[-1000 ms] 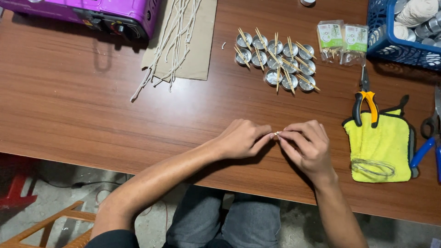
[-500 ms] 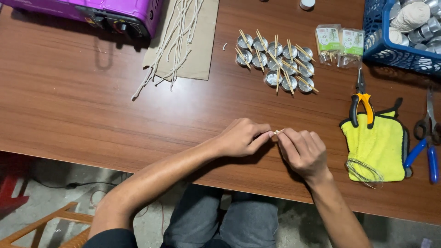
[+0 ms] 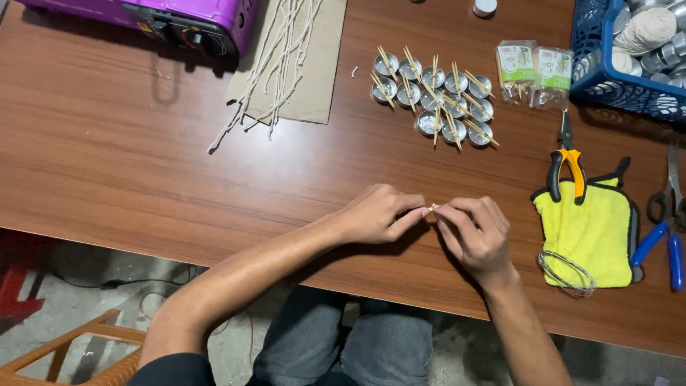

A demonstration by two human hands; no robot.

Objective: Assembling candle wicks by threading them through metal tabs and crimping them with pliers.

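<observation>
Sits at the near edge of the wooden table (image 3: 143,164), knees in dark trousers below. Pinches a small pale piece (image 3: 431,208) just above the tabletop, between the thumb and forefinger tips of the left hand (image 3: 375,213) and those of the right hand (image 3: 477,236); both closed down to a fine pinch, other fingers curled in, tips meeting. Too small to tell what kind of piece. Compared with a second ago, hardly moved: same spot on the table, same grip, only the right-hand fingers bent a little further over the piece, so fine fingertip work kept up rather than anything picked up or set down. Just to the right, within reach: a yellow cloth (image 3: 589,229) with a coil of thin wire (image 3: 566,273) on its near corner and orange-handled pliers (image 3: 566,161) across its far edge; blue-handled scissors (image 3: 664,229) beside that. Further off, untouched as before: a cluster of small metal cups (image 3: 432,100) with sticks laid across them, two small packets (image 3: 536,68), pale strands (image 3: 275,71) on a sheet of cardboard (image 3: 314,64). Farthest: a purple appliance (image 3: 193,18) and a blue basket (image 3: 607,78).
</observation>
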